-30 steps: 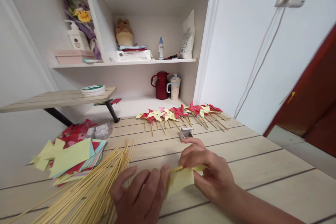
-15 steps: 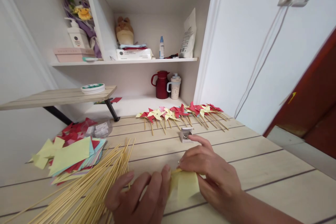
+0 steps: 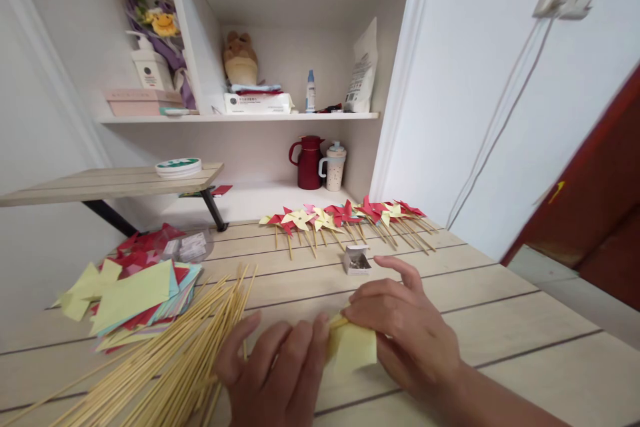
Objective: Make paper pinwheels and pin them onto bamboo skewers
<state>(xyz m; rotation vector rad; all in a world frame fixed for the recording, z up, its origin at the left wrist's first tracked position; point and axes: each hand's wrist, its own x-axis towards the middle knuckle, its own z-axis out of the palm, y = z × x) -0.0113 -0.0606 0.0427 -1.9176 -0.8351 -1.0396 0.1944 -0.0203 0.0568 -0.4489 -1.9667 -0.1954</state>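
My left hand (image 3: 280,363) is closed around a thin bamboo stick (image 3: 339,323), whose end shows past the fingers. A yellow paper pinwheel (image 3: 357,347), partly covered by both hands, hangs folded at that end. My right hand (image 3: 410,323) pinches the pinwheel against the stick, with its index finger raised. Just beyond the right hand stands a small open white box (image 3: 357,263) with shiny metal bits inside, too small to name surely. Left of my left hand lies a loose bundle of bamboo sticks (image 3: 165,363).
Finished red and yellow pinwheels (image 3: 343,213) lie in a row along the table's back. At the left are stacked coloured paper sheets (image 3: 137,297) and a clear tray (image 3: 193,247) of small boxes. A raised wooden shelf (image 3: 110,180) stands behind them. A red jug (image 3: 309,163) and a cup (image 3: 335,167) sit in the cabinet.
Both hands have shifted slightly right with the stick and the yellow paper. The shiny bit that showed at my right fingertips is now out of sight.
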